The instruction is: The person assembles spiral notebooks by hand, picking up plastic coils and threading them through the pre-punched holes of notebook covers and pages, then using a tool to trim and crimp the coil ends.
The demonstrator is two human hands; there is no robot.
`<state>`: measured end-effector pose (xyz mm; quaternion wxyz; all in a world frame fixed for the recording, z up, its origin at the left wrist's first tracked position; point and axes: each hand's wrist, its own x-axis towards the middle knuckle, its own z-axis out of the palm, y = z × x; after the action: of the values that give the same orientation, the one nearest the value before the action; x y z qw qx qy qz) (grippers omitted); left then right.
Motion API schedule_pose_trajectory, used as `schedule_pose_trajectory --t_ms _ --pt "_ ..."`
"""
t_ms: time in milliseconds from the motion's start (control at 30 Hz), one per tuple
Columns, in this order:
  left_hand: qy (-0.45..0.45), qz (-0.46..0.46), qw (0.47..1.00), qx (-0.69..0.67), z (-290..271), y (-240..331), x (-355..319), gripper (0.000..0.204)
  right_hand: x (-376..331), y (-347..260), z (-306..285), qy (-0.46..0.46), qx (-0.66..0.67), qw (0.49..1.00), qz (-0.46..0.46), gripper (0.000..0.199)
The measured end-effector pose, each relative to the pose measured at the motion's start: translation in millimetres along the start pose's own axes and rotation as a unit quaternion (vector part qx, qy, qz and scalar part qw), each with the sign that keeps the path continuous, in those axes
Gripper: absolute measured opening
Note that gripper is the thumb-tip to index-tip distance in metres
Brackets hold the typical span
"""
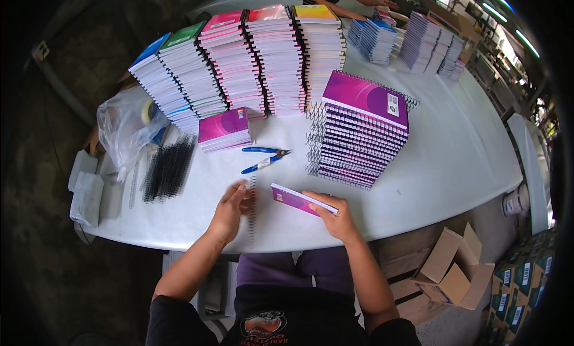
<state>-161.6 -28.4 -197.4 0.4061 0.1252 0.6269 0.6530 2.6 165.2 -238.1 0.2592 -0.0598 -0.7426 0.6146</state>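
My right hand [336, 214] is closed round a thin purple notebook [291, 198], tilted above the white table near its front edge. To its left, my left hand [231, 209] is curled and slightly blurred, its fingertips on a dark wire spiral coil [252, 217] that hangs upright. Just beyond lie blue-handled cutting pliers [263, 162], their jaws pointing right. A short stack of purple notebook blocks [223, 130] stands behind the pliers. On the right rises a tall stack of spiral-bound purple notebooks [365, 130], with coil ends sticking out of its sides.
Loose black coils [170, 169] lie in a pile on the left, beside a clear plastic bag [124, 127]. Tall stacks of coloured notebooks [272, 62] line the back. Another person's arm [344, 11] reaches over the far table. An open cardboard box [448, 271] sits below right.
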Motion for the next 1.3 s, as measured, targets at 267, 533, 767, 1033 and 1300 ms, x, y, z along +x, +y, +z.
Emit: schedule_pose_trajectory --t_ms 267,533,767,1033,1300 --pt "-0.119 0.318 0.7 0.628 -8.8 -19.6 -16.9 0.056 0.2 0.5 0.5 0.019 0.01 1.0 0.018 0.027" --pt "-0.081 0.399 0.679 0.611 2.2 -19.6 3.0 0.027 1.8 -2.0 1.6 0.022 0.01 0.999 0.029 0.028" --pt "-0.064 0.215 0.877 0.425 4.1 16.7 9.0 0.022 1.9 3.6 0.2 0.034 0.043 0.997 0.054 0.031" --pt "-0.076 0.141 0.899 0.408 1.5 23.0 21.8 0.043 3.3 -1.7 1.6 0.032 0.062 0.995 0.072 0.03" --pt "-0.128 -0.054 0.964 0.225 4.4 44.8 34.8 0.048 1.7 3.2 -2.5 0.009 0.025 0.999 0.043 0.029"
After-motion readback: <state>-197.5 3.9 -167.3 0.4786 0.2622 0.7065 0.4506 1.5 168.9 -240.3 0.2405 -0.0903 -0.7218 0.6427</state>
